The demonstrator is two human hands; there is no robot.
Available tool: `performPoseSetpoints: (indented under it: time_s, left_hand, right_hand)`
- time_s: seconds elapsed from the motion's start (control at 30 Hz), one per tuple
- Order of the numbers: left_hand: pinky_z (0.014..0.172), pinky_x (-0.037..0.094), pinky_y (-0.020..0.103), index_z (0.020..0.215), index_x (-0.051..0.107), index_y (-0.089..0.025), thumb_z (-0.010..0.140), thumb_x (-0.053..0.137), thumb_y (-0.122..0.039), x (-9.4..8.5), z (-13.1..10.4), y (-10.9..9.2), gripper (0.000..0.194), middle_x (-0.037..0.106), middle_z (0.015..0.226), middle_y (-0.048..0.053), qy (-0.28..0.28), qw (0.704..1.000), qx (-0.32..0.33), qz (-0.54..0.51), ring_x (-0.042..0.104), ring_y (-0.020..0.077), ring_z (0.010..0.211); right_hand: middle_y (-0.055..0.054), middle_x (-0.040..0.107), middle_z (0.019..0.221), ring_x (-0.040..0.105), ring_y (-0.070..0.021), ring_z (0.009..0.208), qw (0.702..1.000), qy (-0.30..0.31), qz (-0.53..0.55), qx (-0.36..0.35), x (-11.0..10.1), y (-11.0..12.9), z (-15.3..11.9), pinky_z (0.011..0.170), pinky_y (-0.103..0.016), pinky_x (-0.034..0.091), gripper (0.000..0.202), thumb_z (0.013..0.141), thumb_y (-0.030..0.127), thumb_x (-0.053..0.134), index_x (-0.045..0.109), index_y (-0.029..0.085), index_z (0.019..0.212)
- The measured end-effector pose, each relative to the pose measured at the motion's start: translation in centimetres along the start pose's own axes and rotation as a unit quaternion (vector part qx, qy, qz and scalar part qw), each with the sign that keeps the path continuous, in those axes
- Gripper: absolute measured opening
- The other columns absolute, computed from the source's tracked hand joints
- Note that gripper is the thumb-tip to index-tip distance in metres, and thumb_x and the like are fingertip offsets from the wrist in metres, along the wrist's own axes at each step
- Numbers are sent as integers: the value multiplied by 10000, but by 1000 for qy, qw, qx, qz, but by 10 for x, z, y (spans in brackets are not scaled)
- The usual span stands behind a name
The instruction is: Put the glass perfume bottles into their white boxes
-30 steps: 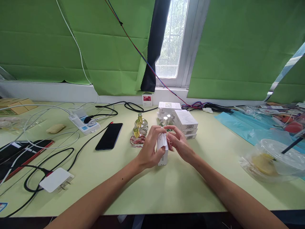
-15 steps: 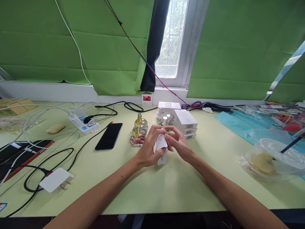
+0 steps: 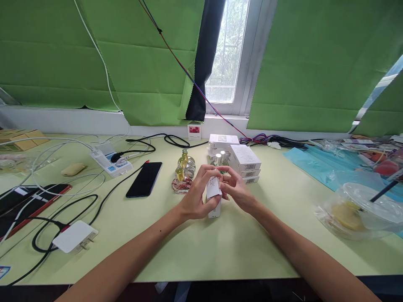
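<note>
A small white box (image 3: pixel 214 188) stands upright on the table between the two hands, with a white flap at its top. Wrapped round its left side is my left hand (image 3: pixel 200 195), thumb at the front and fingers at the top. My right hand (image 3: pixel 237 188) has its fingers bent against the box's upper right edge. Just left of the hands is a row of glass bottles (image 3: pixel 181 184) with gold caps. Silver-capped bottles (image 3: pixel 218 158) stand behind the hands, beside stacked white boxes (image 3: pixel 245 157).
A black phone (image 3: pixel 144 179), a power strip (image 3: pixel 111 162), a white charger (image 3: pixel 75 236) and loose cables lie to the left. On the right are a lidded plastic cup (image 3: pixel 373 205) in a clear bag and blue plastic sheeting (image 3: pixel 311 165). A small box (image 3: pixel 194 131) stands by the wall.
The white flap atop the box has tilted slightly, and my fingers have shifted a little around it. Both hands stay in nearly the same place.
</note>
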State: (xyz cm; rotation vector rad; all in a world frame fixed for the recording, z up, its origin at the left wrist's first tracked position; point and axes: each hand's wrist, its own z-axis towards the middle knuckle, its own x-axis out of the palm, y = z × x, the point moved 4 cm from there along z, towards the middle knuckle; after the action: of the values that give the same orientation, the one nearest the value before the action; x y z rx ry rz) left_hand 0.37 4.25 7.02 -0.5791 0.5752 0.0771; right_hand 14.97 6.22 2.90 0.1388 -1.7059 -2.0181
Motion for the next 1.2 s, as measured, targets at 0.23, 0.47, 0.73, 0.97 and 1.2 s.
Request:
performPoseSetpoints:
  time_s: [0.23,0.47,0.73,0.97,1.2]
  left_hand:
    - [914,502,471,1229,508,-216,821,565,-286,0,-2,2,417,510,1181,133,12,1000,19,-3,479,331,1215]
    - [913,501,451,1242,510,-220,859,583,-302,-1,-1,1,398,511,1157,122,10,999,43,-10,486,310,1185]
    - [945,492,470,1253,513,-211,926,573,-405,-1,-1,4,385,544,1146,134,14,999,36,-10,482,320,1206]
    - [944,492,466,1261,517,-221,950,553,-440,-1,-2,6,382,544,1148,131,12,999,43,-19,475,317,1214]
    - [953,489,481,1266,515,-206,945,548,-437,-1,-3,8,397,555,1159,144,15,999,34,-1,476,329,1229]
  right_hand:
    - [48,568,753,472,-87,580,1000,2,13,7,0,2,0,498,-217,362,623,727,494,873,544,241,1193]
    - [56,553,747,470,-87,572,1000,2,21,13,-1,1,1,491,-220,370,649,691,496,895,548,243,1177]
    - [67,523,747,443,-79,560,999,19,37,24,0,1,1,486,-221,360,648,694,455,902,549,249,1196]
    - [78,484,717,455,-91,598,998,29,43,30,-1,1,1,491,-215,370,663,697,420,907,547,249,1226]
    - [72,491,734,464,-97,619,998,35,49,36,-1,3,1,490,-216,368,657,698,399,908,545,253,1226]
